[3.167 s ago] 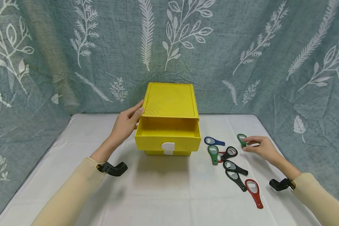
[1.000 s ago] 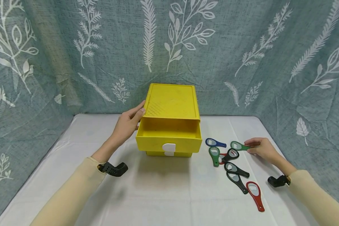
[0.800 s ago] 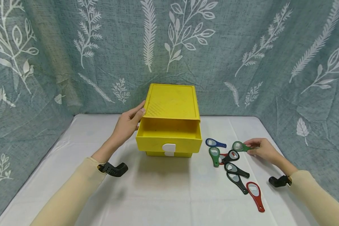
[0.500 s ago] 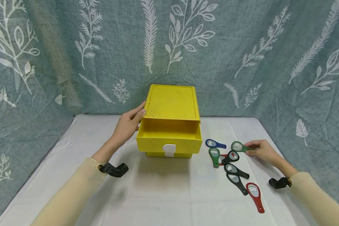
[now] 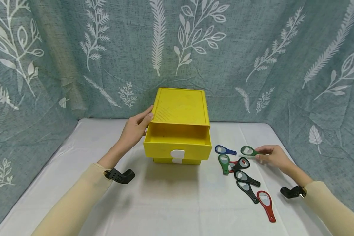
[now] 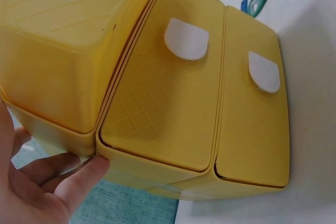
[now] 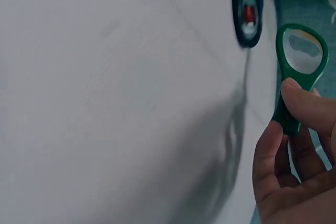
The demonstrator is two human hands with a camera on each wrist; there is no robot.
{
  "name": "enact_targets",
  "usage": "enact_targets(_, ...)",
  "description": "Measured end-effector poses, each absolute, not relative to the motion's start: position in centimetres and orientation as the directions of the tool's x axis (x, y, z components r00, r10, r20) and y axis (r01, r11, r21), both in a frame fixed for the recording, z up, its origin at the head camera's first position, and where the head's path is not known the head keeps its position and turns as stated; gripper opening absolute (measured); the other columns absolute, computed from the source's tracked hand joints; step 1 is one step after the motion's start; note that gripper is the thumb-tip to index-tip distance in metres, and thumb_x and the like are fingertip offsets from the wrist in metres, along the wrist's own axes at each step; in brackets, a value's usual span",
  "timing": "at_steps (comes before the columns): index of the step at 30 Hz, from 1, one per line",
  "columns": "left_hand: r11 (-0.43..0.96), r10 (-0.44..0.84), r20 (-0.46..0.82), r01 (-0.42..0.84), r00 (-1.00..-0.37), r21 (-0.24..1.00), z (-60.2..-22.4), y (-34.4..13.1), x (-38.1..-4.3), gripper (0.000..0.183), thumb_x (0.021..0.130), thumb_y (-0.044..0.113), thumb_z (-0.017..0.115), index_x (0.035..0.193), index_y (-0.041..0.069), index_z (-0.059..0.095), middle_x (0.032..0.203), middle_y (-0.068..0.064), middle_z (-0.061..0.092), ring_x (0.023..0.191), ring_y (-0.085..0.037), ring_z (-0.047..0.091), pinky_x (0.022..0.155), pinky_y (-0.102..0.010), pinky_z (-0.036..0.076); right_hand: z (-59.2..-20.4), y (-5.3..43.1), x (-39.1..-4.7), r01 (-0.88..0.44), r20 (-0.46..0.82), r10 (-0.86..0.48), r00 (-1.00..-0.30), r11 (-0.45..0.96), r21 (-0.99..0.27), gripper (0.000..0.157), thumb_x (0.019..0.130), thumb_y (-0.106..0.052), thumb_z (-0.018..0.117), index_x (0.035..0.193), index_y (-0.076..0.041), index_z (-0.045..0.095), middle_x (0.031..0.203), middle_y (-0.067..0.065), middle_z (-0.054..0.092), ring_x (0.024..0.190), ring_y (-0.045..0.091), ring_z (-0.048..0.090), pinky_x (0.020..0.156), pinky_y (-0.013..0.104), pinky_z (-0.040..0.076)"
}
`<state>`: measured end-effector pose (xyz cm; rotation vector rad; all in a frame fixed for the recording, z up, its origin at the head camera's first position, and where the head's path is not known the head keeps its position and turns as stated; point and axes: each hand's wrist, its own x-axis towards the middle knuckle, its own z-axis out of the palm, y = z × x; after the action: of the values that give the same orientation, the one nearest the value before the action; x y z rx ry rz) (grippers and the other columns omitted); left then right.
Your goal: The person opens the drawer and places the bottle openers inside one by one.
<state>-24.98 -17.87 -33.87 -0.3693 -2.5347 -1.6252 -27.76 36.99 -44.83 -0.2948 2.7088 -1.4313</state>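
Observation:
My right hand [image 5: 272,156] pinches the handle of a green bottle opener [image 5: 247,150] between thumb and fingers; its round head points left in the head view. In the right wrist view, the green bottle opener [image 7: 299,72] shows a metal insert with a cut-out. My left hand [image 5: 132,132] rests against the left side of a yellow drawer cabinet [image 5: 180,105], its fingertips [image 6: 97,167] on the side wall. The cabinet's top drawer [image 5: 177,150] is pulled out, and the drawers below it are pushed in.
Left of the right hand lie a blue bottle opener [image 5: 225,150], another green one [image 5: 224,164], several black ones including one [image 5: 246,178] near the middle, and red ones, one [image 5: 266,206] nearest the front. A patterned curtain [image 5: 124,49] hangs behind the white table [image 5: 153,203].
Since the earliest frame the right hand has turned the green bottle opener so its head points left. During the last second it shifts only slightly. The left hand stays on the cabinet.

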Motion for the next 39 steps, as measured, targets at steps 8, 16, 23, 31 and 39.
enact_targets(8, 0.401, 0.142, 0.230, 0.268, -0.963, 0.876, -33.8, -17.8, -25.0, 0.064, 0.098, 0.061, 0.044, 0.154, 0.030, 0.035, 0.151, -0.003, 0.041, 0.129, -0.027, 0.049, 0.086, -0.047, 0.055, -43.0, 35.1, -27.2, -0.130, 0.050, -0.162, -0.986, 0.531, -0.837, 0.039, 0.088, -0.018, 0.077, 0.117, 0.008, 0.067, 0.095, 0.007, 0.070, 0.082, 0.013, 0.065, 0.070, 0.035, 0.057)
enact_targets(16, 0.405, 0.137, 0.232, 0.269, -0.963, 0.874, -33.8, -17.8, -24.9, 0.063, 0.099, 0.060, 0.044, 0.154, 0.031, 0.035, 0.151, -0.003, 0.041, 0.129, -0.028, 0.049, 0.086, -0.048, 0.055, -40.5, 32.9, -26.7, -0.126, 0.056, -0.168, -0.984, 0.437, -0.890, 0.042, 0.091, -0.018, 0.074, 0.121, 0.009, 0.063, 0.097, 0.002, 0.071, 0.086, 0.018, 0.065, 0.074, 0.037, 0.057)
enact_targets(23, 0.409, 0.135, 0.233, 0.269, -0.963, 0.872, -33.8, -18.0, -24.9, 0.060, 0.099, 0.060, 0.044, 0.153, 0.035, 0.034, 0.151, -0.002, 0.040, 0.129, -0.027, 0.048, 0.087, -0.048, 0.055, -36.7, 30.6, -25.8, -0.131, 0.086, -0.151, -0.985, 0.322, -0.938, 0.031, 0.090, -0.017, 0.075, 0.116, 0.000, 0.069, 0.095, -0.003, 0.071, 0.081, 0.015, 0.062, 0.070, 0.026, 0.056)
enact_targets(31, 0.404, 0.133, 0.232, 0.266, -0.964, 0.875, -33.8, -18.2, -24.9, 0.062, 0.099, 0.060, 0.044, 0.154, 0.032, 0.034, 0.152, -0.002, 0.040, 0.130, -0.028, 0.047, 0.088, -0.049, 0.054, -32.4, 27.4, -24.7, -0.147, 0.110, -0.219, -0.969, 0.161, -0.976, 0.029, 0.090, -0.013, 0.075, 0.116, -0.002, 0.071, 0.094, 0.002, 0.070, 0.077, 0.018, 0.059, 0.072, 0.026, 0.055)
enact_targets(39, 0.393, 0.145, 0.248, 0.286, -0.958, 0.874, -34.2, -18.0, -25.0, 0.059, 0.100, 0.056, 0.045, 0.153, 0.032, 0.035, 0.151, -0.001, 0.041, 0.130, -0.027, 0.048, 0.087, -0.047, 0.055, -30.4, 23.2, -23.6, -0.138, 0.095, -0.266, -0.959, 0.146, -0.980, 0.027, 0.089, -0.014, 0.076, 0.113, -0.004, 0.071, 0.091, 0.003, 0.068, 0.075, 0.022, 0.057, 0.076, 0.030, 0.053)
